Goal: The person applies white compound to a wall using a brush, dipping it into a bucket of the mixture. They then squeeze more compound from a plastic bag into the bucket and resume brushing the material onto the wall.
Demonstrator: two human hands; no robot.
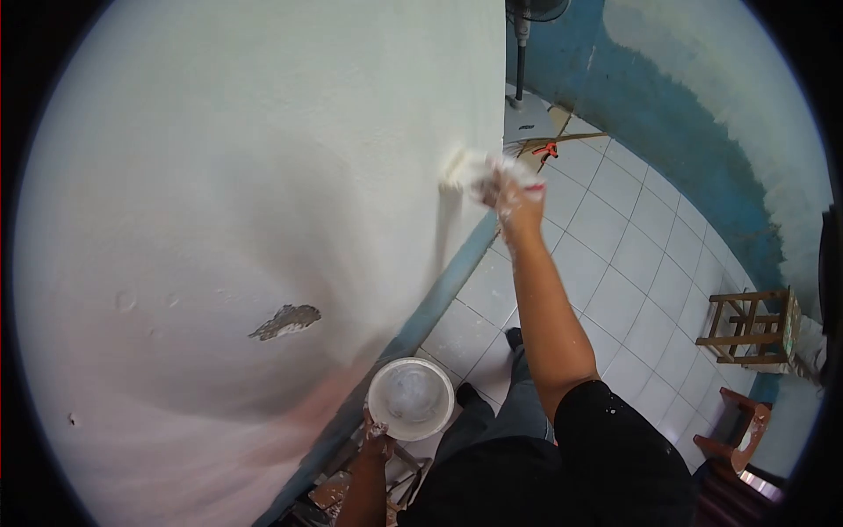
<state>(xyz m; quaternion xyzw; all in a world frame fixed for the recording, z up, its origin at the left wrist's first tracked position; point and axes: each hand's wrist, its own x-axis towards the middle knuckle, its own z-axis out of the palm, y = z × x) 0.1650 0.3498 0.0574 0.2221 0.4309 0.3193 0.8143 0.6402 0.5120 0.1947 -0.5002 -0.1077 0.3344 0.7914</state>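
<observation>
My right hand (pixel 516 200), smeared with white, is stretched forward and closed around a paintbrush (pixel 455 169). Its pale bristles touch the white wall (pixel 263 132) close to the wall's far edge, though motion blurs the brush and fingers. Lower down, my left hand (pixel 378 437) grips the side of a round white bucket (pixel 376 395), held upright near the wall. Whitish paint shows at the bucket's bottom. Most of the left fingers are hidden under and behind the bucket.
A chipped patch (pixel 285 322) marks the wall. Blue trim (pixel 430 299) runs along its base. Beyond it a fan pole (pixel 522 66) and a red-orange clamp (pixel 548 152) stand near the corner. A wooden stool (pixel 746 329) and a brown wooden piece (pixel 742 430) are at right on the tiled floor (pixel 623 290).
</observation>
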